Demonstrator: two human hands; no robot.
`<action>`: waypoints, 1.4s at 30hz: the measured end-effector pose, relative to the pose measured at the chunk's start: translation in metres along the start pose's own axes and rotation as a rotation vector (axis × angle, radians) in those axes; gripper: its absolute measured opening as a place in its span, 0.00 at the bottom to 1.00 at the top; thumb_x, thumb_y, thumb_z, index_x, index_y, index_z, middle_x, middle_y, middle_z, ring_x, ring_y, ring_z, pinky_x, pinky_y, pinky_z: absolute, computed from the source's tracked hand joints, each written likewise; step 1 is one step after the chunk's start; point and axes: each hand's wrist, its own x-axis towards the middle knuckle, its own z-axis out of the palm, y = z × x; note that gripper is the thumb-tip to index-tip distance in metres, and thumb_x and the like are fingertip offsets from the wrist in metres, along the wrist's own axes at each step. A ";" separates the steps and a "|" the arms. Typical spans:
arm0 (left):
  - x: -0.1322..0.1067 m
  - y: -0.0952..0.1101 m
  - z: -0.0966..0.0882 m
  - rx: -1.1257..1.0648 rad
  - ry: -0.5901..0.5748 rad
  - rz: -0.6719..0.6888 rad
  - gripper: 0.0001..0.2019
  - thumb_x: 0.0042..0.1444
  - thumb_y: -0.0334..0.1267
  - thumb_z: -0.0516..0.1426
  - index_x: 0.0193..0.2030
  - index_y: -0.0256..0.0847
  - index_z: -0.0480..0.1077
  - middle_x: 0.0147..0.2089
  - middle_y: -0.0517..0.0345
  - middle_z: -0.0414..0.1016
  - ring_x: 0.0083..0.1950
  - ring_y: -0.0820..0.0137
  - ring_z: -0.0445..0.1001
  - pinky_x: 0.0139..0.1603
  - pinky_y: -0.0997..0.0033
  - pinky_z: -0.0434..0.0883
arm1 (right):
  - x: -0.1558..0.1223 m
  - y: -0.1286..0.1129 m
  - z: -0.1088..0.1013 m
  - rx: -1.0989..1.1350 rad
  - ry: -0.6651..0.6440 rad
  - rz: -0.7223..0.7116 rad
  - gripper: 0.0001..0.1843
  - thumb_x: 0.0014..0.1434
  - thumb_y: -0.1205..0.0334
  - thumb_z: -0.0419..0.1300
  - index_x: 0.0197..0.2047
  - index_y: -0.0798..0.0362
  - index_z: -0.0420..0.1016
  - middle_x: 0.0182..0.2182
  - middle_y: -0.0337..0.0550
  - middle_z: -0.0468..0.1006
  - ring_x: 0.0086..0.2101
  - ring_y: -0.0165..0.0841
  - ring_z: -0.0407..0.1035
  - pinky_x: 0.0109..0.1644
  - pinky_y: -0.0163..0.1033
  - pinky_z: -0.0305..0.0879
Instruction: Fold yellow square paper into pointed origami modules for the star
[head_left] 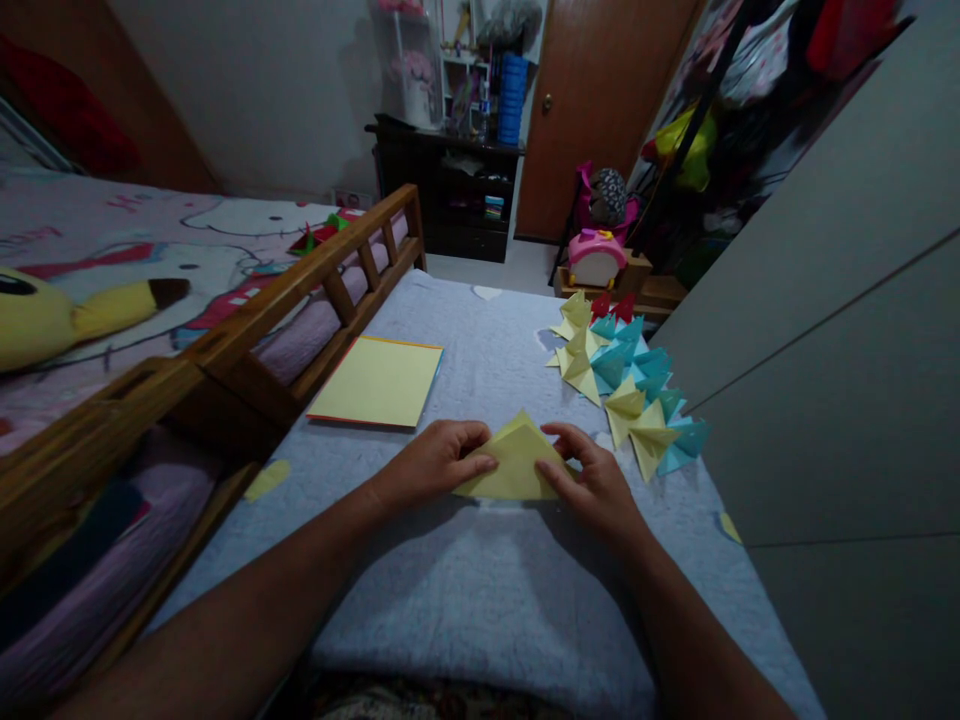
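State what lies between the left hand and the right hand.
The head view shows a folded yellow sheet between the left hand and the right hand, held by both.

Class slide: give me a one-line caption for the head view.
Left hand and right hand hold a folded sheet, paper stack to the left, paper shapes to the right.

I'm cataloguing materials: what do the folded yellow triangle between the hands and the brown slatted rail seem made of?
Folded yellow triangle: probably paper, matte; thin, with straight edges and no shine.
Brown slatted rail: likely wood, perhaps varnished; uneven brown tones, faint highlights along the top.
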 end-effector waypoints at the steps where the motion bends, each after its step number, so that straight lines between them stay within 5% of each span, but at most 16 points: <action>1: 0.000 0.001 0.000 0.015 -0.008 0.010 0.09 0.58 0.42 0.56 0.31 0.39 0.69 0.27 0.63 0.66 0.28 0.73 0.63 0.30 0.72 0.58 | 0.001 0.000 -0.001 -0.015 -0.057 0.005 0.16 0.57 0.57 0.62 0.48 0.52 0.76 0.33 0.40 0.76 0.33 0.34 0.71 0.36 0.36 0.66; 5: -0.001 0.005 0.002 0.075 -0.027 0.040 0.11 0.60 0.42 0.55 0.29 0.39 0.68 0.26 0.63 0.64 0.28 0.73 0.62 0.31 0.71 0.57 | 0.004 0.001 -0.004 0.030 -0.200 0.050 0.09 0.55 0.55 0.63 0.33 0.52 0.76 0.29 0.39 0.74 0.31 0.32 0.68 0.33 0.35 0.63; 11: -0.001 0.004 -0.001 -0.019 -0.147 -0.031 0.15 0.48 0.44 0.65 0.38 0.38 0.71 0.31 0.59 0.71 0.32 0.70 0.66 0.30 0.72 0.58 | 0.006 -0.001 -0.004 0.070 -0.258 0.190 0.12 0.53 0.53 0.62 0.31 0.54 0.75 0.25 0.38 0.71 0.27 0.30 0.63 0.29 0.34 0.58; 16: -0.001 0.001 -0.003 0.003 -0.187 -0.087 0.09 0.50 0.41 0.62 0.33 0.38 0.71 0.28 0.60 0.69 0.29 0.71 0.65 0.29 0.71 0.57 | 0.006 -0.002 -0.004 0.037 -0.238 0.207 0.13 0.53 0.51 0.60 0.28 0.53 0.73 0.24 0.37 0.69 0.25 0.29 0.61 0.27 0.34 0.55; 30: -0.002 0.006 -0.007 0.119 -0.170 0.002 0.09 0.56 0.43 0.59 0.36 0.39 0.71 0.30 0.58 0.71 0.32 0.69 0.66 0.31 0.70 0.57 | 0.005 0.001 -0.001 0.006 -0.289 0.241 0.17 0.55 0.47 0.59 0.29 0.54 0.75 0.23 0.39 0.71 0.24 0.29 0.62 0.26 0.34 0.53; 34: -0.001 0.008 -0.005 0.151 -0.158 -0.001 0.12 0.61 0.44 0.54 0.30 0.40 0.67 0.26 0.61 0.65 0.29 0.72 0.63 0.30 0.70 0.54 | 0.006 0.001 -0.001 0.014 -0.305 0.173 0.16 0.55 0.49 0.60 0.27 0.54 0.75 0.24 0.38 0.71 0.26 0.29 0.62 0.28 0.34 0.56; 42: -0.002 0.007 -0.002 0.155 -0.198 -0.022 0.16 0.62 0.46 0.54 0.28 0.39 0.67 0.25 0.61 0.64 0.27 0.73 0.62 0.28 0.70 0.52 | 0.007 -0.012 0.003 0.409 -0.285 0.276 0.20 0.52 0.46 0.66 0.40 0.53 0.76 0.31 0.39 0.77 0.29 0.30 0.68 0.31 0.34 0.62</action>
